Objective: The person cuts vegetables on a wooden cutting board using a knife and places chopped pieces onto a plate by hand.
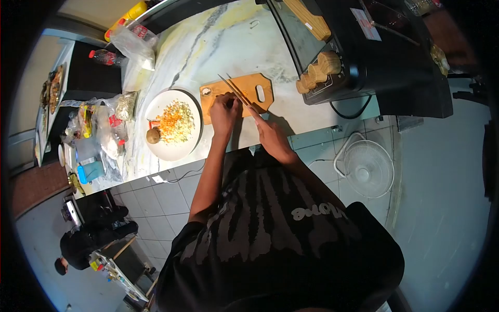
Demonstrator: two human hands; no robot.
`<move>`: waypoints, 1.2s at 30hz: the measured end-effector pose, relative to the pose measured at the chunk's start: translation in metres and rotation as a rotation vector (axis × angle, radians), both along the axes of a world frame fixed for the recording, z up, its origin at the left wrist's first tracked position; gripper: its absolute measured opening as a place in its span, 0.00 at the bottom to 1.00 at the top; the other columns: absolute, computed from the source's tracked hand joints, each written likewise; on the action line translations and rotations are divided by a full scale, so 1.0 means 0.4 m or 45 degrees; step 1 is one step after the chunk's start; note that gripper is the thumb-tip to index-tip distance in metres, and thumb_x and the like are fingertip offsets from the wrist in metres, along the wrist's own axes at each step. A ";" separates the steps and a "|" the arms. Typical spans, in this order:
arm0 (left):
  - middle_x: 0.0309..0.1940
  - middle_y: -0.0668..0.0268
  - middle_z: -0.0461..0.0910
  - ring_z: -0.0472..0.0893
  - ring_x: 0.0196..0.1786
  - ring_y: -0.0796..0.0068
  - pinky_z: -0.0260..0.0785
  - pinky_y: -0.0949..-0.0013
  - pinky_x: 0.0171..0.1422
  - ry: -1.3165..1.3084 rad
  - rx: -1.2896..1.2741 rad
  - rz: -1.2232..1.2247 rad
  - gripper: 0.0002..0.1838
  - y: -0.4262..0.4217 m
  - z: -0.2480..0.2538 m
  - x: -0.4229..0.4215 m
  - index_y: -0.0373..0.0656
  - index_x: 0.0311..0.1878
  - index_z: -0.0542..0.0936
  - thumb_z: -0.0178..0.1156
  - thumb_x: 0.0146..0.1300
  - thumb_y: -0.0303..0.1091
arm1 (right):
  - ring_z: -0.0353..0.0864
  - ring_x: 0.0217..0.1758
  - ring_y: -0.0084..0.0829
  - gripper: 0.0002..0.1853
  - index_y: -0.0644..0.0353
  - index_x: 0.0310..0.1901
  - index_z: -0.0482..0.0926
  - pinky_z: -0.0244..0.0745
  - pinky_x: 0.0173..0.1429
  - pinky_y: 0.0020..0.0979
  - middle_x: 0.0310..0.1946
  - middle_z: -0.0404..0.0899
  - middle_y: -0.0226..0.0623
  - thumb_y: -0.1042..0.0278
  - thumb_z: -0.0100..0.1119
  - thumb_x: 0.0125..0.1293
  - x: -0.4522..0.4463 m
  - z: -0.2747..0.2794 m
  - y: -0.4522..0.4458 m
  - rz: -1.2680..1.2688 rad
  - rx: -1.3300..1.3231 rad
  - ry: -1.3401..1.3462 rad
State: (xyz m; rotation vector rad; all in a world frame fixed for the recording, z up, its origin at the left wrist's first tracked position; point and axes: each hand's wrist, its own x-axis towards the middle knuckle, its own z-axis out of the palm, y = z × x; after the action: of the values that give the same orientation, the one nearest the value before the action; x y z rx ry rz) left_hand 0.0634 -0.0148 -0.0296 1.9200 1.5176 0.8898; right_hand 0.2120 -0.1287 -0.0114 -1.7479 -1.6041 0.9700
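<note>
My left hand [224, 112] is closed at the left part of a wooden cutting board [254, 86]; what its fingers hold, if anything, is hidden. My right hand [271, 138] is closed around a long slim tool [238, 91] that points up and left over the board; whether it is a knife or a pair of sticks is unclear. A small pale round piece [206, 91] lies near the board's upper left corner. Left of the board, a white plate [174, 154] holds chopped orange and pale green bits [179, 119] and a round brown item [153, 135].
A black oven [358, 67] with wooden knobs stands at the right of the marble counter [192, 47]. Plastic bags [134, 44], bottles [104, 57] and a blue-lidded container [91, 171] are at the left. A white fan [368, 167] stands on the floor. Another person [91, 242] is at lower left.
</note>
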 end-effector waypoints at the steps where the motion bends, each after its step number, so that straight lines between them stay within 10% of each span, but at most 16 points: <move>1: 0.36 0.53 0.84 0.86 0.40 0.54 0.77 0.59 0.46 0.003 0.012 0.006 0.07 0.003 -0.002 -0.003 0.39 0.41 0.86 0.68 0.60 0.29 | 0.82 0.36 0.62 0.35 0.40 0.80 0.56 0.75 0.41 0.54 0.31 0.79 0.64 0.73 0.50 0.75 -0.001 0.001 -0.001 0.006 0.012 0.003; 8: 0.35 0.53 0.84 0.85 0.37 0.55 0.76 0.60 0.47 -0.338 -0.204 0.135 0.12 -0.040 0.025 -0.007 0.35 0.48 0.85 0.62 0.71 0.34 | 0.82 0.43 0.59 0.30 0.38 0.76 0.65 0.76 0.45 0.51 0.38 0.82 0.58 0.72 0.51 0.75 0.014 0.017 -0.011 -0.069 0.067 0.019; 18: 0.41 0.51 0.73 0.78 0.45 0.51 0.73 0.54 0.48 0.225 0.185 -0.208 0.12 -0.063 0.049 -0.016 0.46 0.54 0.85 0.61 0.71 0.34 | 0.85 0.45 0.50 0.29 0.35 0.74 0.70 0.79 0.48 0.47 0.41 0.85 0.45 0.71 0.54 0.73 0.034 -0.003 -0.051 -0.023 0.077 -0.098; 36: 0.38 0.54 0.73 0.78 0.41 0.56 0.73 0.57 0.46 0.307 0.147 -0.245 0.16 -0.045 0.076 -0.012 0.51 0.59 0.85 0.61 0.73 0.43 | 0.84 0.37 0.55 0.25 0.35 0.70 0.74 0.79 0.45 0.52 0.32 0.84 0.51 0.67 0.55 0.73 0.047 -0.010 -0.048 -0.067 0.187 -0.056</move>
State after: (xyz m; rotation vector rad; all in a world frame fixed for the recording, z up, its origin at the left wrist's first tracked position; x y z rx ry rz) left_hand 0.0588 -0.0327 0.0007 2.2819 1.4067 0.6948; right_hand 0.2307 -0.1480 -0.0154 -1.7124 -1.6061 0.7741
